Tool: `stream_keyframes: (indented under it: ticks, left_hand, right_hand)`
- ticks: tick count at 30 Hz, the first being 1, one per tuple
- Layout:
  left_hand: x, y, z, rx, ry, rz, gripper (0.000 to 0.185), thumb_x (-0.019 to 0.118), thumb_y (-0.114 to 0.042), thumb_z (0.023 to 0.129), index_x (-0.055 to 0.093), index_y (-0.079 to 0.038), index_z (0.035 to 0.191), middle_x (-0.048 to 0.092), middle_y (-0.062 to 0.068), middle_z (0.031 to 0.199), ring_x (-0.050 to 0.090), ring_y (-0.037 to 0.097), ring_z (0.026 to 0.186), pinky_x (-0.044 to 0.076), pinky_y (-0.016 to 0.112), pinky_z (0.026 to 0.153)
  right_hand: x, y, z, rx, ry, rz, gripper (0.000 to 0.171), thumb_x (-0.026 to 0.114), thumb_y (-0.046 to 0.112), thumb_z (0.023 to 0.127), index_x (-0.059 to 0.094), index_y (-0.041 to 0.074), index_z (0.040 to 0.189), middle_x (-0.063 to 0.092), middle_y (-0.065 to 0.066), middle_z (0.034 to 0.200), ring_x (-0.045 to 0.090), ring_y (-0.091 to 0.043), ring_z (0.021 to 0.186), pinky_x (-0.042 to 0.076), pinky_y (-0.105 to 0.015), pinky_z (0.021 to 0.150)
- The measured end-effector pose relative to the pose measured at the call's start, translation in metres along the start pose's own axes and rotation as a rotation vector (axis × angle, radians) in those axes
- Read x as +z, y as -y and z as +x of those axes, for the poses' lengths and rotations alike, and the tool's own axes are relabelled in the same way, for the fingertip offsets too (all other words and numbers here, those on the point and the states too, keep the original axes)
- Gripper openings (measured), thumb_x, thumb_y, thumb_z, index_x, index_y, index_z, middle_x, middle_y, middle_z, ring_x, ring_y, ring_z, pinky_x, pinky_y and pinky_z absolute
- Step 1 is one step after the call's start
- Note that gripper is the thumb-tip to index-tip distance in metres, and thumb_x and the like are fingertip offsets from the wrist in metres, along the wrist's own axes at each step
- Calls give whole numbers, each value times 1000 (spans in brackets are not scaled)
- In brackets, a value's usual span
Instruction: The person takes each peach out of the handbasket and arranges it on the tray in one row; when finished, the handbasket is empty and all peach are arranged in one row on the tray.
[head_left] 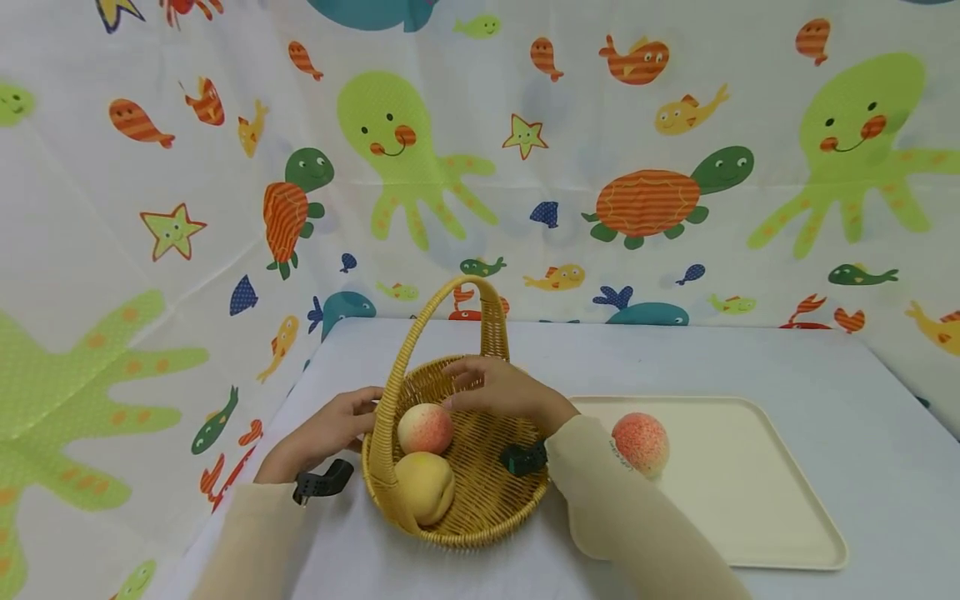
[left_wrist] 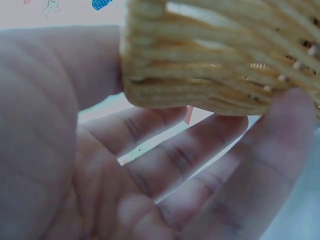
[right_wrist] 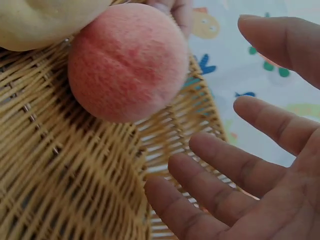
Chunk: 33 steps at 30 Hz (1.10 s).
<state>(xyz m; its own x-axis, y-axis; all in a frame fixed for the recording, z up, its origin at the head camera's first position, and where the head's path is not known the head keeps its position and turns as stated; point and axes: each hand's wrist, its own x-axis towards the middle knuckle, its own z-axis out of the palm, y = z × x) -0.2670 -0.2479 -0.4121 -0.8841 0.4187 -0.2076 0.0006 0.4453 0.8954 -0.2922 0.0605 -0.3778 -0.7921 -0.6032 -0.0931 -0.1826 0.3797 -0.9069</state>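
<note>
My left hand (head_left: 330,429) steadies the basket (head_left: 480,508) w/ fingers relaxed on its rim; right hand (head_left: 502,390), fingers apart, hovers over the pink peach (head_left: 425,428), holding nothing.

Round tan woven wicker basket (head_left: 480,492): rough, matt. Pink peach (right_wrist: 125,62) beside right hand (head_left: 502,392): fuzzy, matt. Cream plastic tray (head_left: 757,492): smooth.
</note>
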Motion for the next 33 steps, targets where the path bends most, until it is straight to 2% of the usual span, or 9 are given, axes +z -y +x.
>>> stream_keyframes:
  ticks: [5,12,17,27,33]
  left_hand:
    - [0,2,0,1,-10,0,51,60,-20,105,49,0,150,68,22,130,71,28,104,62,46,82]
    - [0,3,-1,-4,-19,-7,51,59,-20,105,49,0,151,65,23,132,70,27,104,62,45,82]
    - [0,4,-1,-2,-21,-12,52,59,-22,105,49,0,151,65,23,133,70,26,104,62,45,82]
    - [0,3,2,-14,-17,-6,53,59,-23,104,49,0,151,65,22,134,69,27,105,62,46,83]
    - [1,3,0,-24,-27,-16,53,60,-24,104,49,0,151,65,22,134,68,27,106,62,46,84]
  right_hand:
    - [10,-2,14,5,54,18,58,78,31,93,60,15,145,63,-14,136,61,-25,121,54,-46,98]
    - [17,-3,22,22,107,48,58,78,30,92,61,12,144,66,-11,131,63,-22,114,55,-50,97]
    - [22,-2,28,39,125,16,60,80,29,88,62,12,143,67,-9,130,63,-21,115,55,-42,96]
    - [29,-2,29,66,171,49,61,80,16,87,60,4,143,69,-4,118,63,-14,102,53,-28,90]
    - [34,-3,30,67,181,33,61,81,18,86,61,5,142,69,-4,116,63,-13,100,54,-26,88]
